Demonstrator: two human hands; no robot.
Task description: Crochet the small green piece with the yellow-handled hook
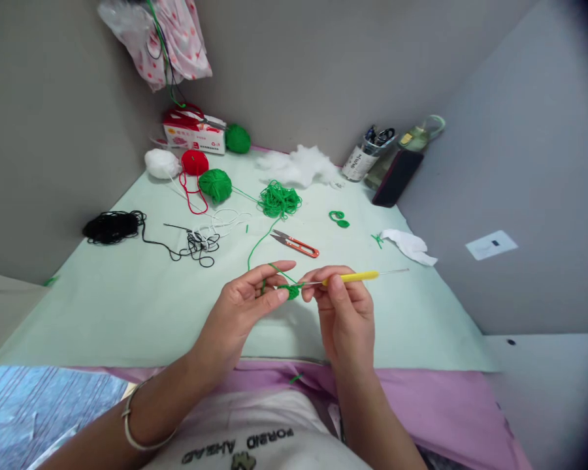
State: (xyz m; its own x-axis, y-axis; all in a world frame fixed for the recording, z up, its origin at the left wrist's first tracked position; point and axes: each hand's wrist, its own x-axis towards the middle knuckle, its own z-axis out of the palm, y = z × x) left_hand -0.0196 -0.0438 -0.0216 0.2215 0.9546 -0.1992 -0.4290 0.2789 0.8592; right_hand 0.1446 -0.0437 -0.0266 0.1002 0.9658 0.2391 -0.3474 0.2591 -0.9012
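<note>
And over the near half of the pale worktop [416, 326], it's the right hand [347, 313], grip closed round the yellow hook [355, 277]: stiff, probably light, best held by its thick middle. Over that same near half, the left hand [242, 298] pinches the small green yarn piece [291, 292], seemingly soft and easily squashed, best taken at its edge.

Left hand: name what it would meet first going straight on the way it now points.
Most likely the right hand, which holds the yellow-handled hook just ahead of the left hand; exact depth is unclear.
</note>
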